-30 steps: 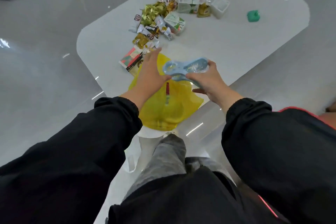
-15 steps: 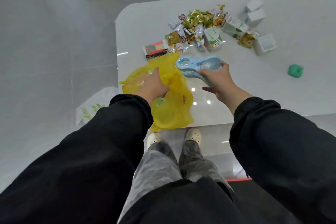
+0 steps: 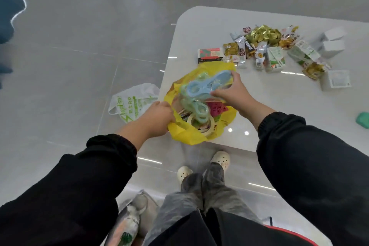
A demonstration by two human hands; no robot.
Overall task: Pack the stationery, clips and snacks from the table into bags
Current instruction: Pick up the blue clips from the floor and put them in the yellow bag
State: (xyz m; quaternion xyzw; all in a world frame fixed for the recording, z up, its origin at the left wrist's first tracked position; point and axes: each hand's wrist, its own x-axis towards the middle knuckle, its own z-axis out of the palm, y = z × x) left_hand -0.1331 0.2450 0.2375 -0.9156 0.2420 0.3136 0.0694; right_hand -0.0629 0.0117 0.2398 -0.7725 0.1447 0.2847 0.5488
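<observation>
A yellow plastic bag (image 3: pixel 185 136) hangs at the near left corner of the white table (image 3: pixel 279 110), its mouth pulled wide. My left hand (image 3: pixel 157 115) grips the bag's left rim. My right hand (image 3: pixel 232 92) holds a large light-blue plastic clip (image 3: pixel 201 88) over the mouth of the bag. Inside lie green clips (image 3: pixel 197 111), a roll of tape (image 3: pixel 207 126) and a red packet (image 3: pixel 216 109). A heap of snack packets (image 3: pixel 259 46) and small cartons (image 3: pixel 276 59) lies further back on the table.
White boxes (image 3: pixel 333 45) and a clear-lidded tub (image 3: pixel 337 81) sit at the far right. At the right edge rests a green object (image 3: pixel 363 119). A white and green shopping bag (image 3: pixel 133 102) lies on the floor left of the table. Another bag (image 3: pixel 127 223) is by my feet.
My left hand has pulled the yellow bag's mouth wide. My right hand has carried the blue clip left, from over the table to over the bag. The camera view has shifted.
</observation>
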